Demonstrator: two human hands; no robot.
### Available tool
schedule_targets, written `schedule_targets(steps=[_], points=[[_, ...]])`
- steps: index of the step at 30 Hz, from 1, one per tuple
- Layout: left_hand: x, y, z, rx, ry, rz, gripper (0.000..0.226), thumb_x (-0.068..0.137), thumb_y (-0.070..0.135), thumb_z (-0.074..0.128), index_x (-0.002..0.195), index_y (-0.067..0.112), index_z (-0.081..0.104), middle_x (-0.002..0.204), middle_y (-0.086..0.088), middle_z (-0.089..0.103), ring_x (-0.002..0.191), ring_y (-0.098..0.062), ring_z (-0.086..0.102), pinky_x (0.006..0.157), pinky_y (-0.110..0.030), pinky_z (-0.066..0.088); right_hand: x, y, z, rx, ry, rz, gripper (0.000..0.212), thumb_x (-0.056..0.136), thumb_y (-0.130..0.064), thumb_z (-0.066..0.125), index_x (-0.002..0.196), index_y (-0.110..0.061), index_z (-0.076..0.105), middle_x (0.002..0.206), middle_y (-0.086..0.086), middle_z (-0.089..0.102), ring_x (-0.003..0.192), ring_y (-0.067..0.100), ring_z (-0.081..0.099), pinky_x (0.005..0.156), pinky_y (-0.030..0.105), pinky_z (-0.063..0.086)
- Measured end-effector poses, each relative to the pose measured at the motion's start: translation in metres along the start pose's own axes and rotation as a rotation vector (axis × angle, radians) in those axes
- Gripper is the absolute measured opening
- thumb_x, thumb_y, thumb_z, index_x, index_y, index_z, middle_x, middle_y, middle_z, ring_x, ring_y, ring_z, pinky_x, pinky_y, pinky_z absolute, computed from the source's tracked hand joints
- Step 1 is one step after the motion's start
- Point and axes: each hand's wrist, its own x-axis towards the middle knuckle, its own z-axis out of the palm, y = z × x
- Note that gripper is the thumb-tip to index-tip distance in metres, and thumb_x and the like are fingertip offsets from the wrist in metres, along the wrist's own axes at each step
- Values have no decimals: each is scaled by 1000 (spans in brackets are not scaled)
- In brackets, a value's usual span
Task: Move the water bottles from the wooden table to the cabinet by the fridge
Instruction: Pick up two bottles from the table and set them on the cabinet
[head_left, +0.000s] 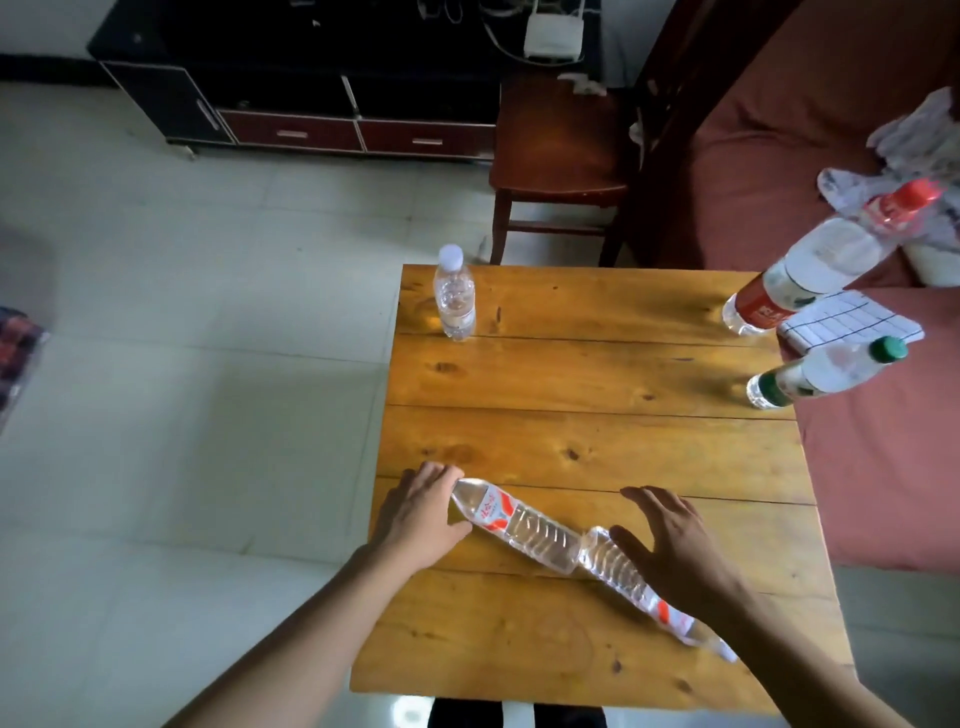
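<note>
Two clear water bottles with red labels lie end to end on the wooden table (597, 431) near its front. My left hand (421, 512) wraps the top end of the left lying bottle (524, 525). My right hand (670, 551) hovers with fingers spread over the right lying bottle (623, 569), perhaps touching it. A white-capped bottle (456, 293) stands at the far left corner. A red-capped bottle (810, 265) and a green-capped bottle (821, 376) stand along the right edge.
A red-covered bed (810, 130) borders the table's right side, with a checked cloth (852, 322) and crumpled fabric on it. A wooden chair (561, 150) stands beyond the table. A dark TV cabinet (291, 88) lines the far wall. Pale tiled floor lies to the left.
</note>
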Motion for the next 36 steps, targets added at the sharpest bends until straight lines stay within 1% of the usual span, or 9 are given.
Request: schedule_targets(steps=[4, 10, 14, 17, 19, 23, 28, 32, 36], points=[[29, -20, 34, 65, -2, 60, 56, 87, 19, 73, 136, 23, 46, 141, 4, 40, 134, -19, 33, 105, -33, 44, 23, 8, 30, 20, 17, 2, 63, 92, -58, 48, 145, -25, 40, 148, 1, 47, 130, 23, 46, 98, 47, 50], [57, -39, 61, 272, 34, 172, 53, 92, 4, 60, 141, 18, 44, 144, -2, 40, 136, -20, 31, 107, -33, 39, 40, 16, 66, 41, 9, 33, 67, 88, -63, 44, 142, -23, 46, 146, 2, 49, 128, 28, 47, 96, 51, 48], [66, -56, 66, 272, 52, 193, 38, 88, 1, 63, 120, 19, 51, 124, -1, 52, 115, -21, 54, 83, -32, 56, 44, 12, 79, 22, -38, 46, 62, 95, -54, 47, 147, -24, 39, 152, 2, 42, 132, 26, 41, 101, 47, 46], [62, -63, 67, 238, 51, 189, 44, 88, 4, 67, 117, 24, 42, 116, -1, 56, 97, -21, 64, 67, -32, 60, 43, 9, 81, -9, -77, 42, 64, 94, -57, 47, 149, -26, 35, 154, 1, 39, 135, 26, 39, 103, 49, 45], [55, -62, 63, 227, 52, 212, 42, 90, 6, 65, 117, 25, 38, 115, -1, 55, 95, -20, 63, 65, -31, 59, 41, 7, 79, -31, -87, 34, 64, 94, -57, 47, 149, -27, 34, 154, 1, 38, 135, 26, 39, 103, 49, 45], [40, -47, 39, 85, 54, 245, 22, 94, 5, 61, 110, 16, 50, 116, 1, 51, 98, -15, 57, 66, -22, 55, 33, 0, 66, -57, -60, 27, 62, 95, -55, 48, 148, -27, 35, 152, -1, 39, 135, 25, 39, 100, 46, 46], [18, -12, 0, 24, 87, 341, 25, 90, 6, 67, 111, 17, 56, 118, 6, 50, 95, -6, 50, 67, -7, 38, 21, -8, 44, -41, -20, 15, 61, 95, -54, 49, 147, -26, 36, 154, 0, 37, 136, 26, 39, 101, 45, 45], [7, 20, -18, 35, 107, 360, 29, 92, 9, 66, 117, 16, 54, 119, 3, 48, 97, -7, 46, 70, -11, 39, 9, -8, 30, -8, 22, 29, 62, 93, -54, 51, 147, -27, 36, 155, 1, 37, 137, 28, 39, 104, 49, 44], [4, 41, -31, 63, 159, 415, 36, 88, 16, 72, 117, 20, 52, 113, 3, 49, 99, -12, 52, 76, -26, 54, -2, -2, 21, 30, 36, 40, 66, 90, -60, 45, 147, -26, 37, 154, 2, 39, 136, 27, 40, 105, 49, 44]])
